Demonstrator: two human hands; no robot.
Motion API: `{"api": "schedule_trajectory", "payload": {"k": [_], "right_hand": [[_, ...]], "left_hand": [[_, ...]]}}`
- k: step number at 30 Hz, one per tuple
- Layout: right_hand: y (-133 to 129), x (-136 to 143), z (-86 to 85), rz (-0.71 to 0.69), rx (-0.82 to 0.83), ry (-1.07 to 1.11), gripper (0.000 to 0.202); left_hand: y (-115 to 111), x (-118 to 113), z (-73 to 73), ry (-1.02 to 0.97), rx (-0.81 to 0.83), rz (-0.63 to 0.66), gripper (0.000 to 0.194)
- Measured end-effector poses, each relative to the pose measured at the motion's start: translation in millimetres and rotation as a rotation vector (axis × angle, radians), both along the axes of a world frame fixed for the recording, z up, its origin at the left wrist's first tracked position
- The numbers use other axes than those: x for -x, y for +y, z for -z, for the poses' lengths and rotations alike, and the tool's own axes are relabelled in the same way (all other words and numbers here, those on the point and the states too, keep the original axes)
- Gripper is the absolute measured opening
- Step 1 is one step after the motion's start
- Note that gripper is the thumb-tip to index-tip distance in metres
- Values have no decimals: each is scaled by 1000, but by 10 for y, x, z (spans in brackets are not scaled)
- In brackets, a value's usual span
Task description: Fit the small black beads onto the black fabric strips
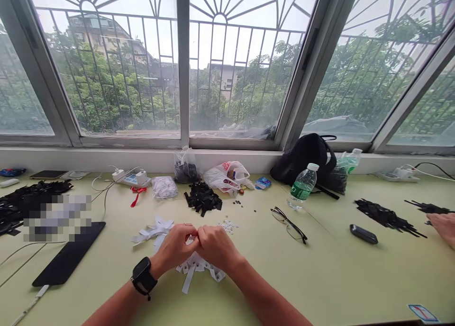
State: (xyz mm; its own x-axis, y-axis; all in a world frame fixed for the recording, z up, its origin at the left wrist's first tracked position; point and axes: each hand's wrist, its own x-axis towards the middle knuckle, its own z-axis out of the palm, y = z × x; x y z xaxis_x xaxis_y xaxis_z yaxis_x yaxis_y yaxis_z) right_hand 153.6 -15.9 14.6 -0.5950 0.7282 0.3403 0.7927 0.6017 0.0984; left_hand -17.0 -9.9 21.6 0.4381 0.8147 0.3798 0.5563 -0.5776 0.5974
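My left hand (173, 246), with a black watch (142, 274) on its wrist, meets my right hand (217, 246) at the middle of the table. Both are closed, fingertips pressed together; whatever they pinch is hidden behind the fingers. White fabric strips (156, 229) lie in a loose heap just beyond my left hand. Beneath both hands, more white strips with small dark round spots (189, 277) spread out. Small white round pieces (228, 226) are scattered by my right knuckles. Farther back sits a pile of black strips (202, 198), with a few small dark pieces (238, 203) beside it.
Eyeglasses (289, 225), a water bottle (303, 187) and a black bag (300, 158) stand or lie to the right. Another person's hand (444, 229) is near black strips (387, 217) at far right. Plastic bags (227, 178) line the windowsill; a dark flat device (71, 257) lies left.
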Motion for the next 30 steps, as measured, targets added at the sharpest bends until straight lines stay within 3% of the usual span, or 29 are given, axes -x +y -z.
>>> {"api": "schedule_trajectory", "payload": {"k": [13, 20, 30], "right_hand": [[-25, -1, -94, 7, 103, 33, 17], [-41, -5, -114, 25, 152, 57, 19], [-39, -22, -89, 42, 235, 128, 22]], "left_hand": [[49, 12, 30, -238, 326, 87, 18], [61, 12, 18, -291, 380, 107, 18], [87, -31, 136, -378, 454, 103, 18]]}}
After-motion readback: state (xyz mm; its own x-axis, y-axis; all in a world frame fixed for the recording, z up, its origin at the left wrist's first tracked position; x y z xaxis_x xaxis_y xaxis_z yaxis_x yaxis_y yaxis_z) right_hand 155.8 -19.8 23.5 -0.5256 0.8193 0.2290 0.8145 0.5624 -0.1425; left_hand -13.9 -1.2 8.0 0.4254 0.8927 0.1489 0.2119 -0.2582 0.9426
